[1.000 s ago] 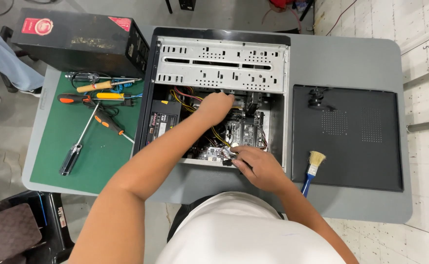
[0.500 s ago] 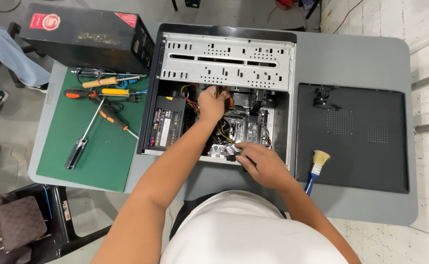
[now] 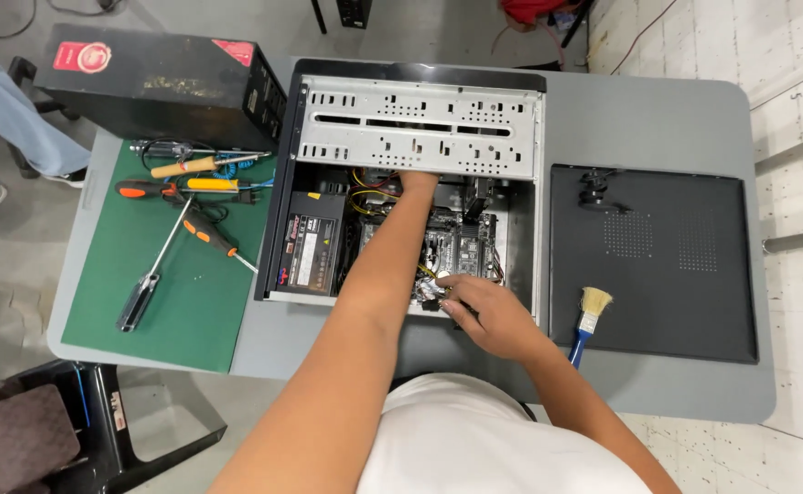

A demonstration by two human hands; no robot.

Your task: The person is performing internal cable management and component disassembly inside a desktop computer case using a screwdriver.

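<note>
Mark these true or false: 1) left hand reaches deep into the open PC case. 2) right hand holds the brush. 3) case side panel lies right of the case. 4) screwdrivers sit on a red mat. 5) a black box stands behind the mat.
1) True. The left hand reaches under the drive cage of the open PC case.
2) False. The right hand rests at the case's near edge by a small metal part; the brush lies untouched on the side panel.
3) True. The black side panel lies flat there.
4) False. The screwdrivers lie on a green mat.
5) True. The black box stands there.
</note>
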